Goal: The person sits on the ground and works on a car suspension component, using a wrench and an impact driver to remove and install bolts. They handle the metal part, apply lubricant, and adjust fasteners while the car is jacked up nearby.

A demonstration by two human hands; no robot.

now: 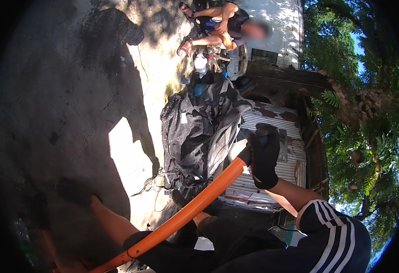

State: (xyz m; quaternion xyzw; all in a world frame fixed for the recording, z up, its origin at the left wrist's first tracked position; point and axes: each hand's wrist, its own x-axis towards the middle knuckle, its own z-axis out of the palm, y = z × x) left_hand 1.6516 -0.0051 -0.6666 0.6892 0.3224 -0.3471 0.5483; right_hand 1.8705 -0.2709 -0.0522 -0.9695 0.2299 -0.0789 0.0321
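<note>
My right hand, in a black glove, is closed at the upper end of a long orange tube. My bare forearm runs from the glove to a dark sleeve with white stripes. The tube slants down to the lower left edge and has small dark spots, perhaps holes or bolts, near its low end. Bare shins and dark clothing lie behind it at the bottom. Deep shade covers the lower left corner. I make out no left hand there.
The scene appears turned on its side. A crumpled black cover lies beyond the tube, beside rusty corrugated sheeting. A person sits at the top. Shaded concrete ground fills the left; green foliage is at right.
</note>
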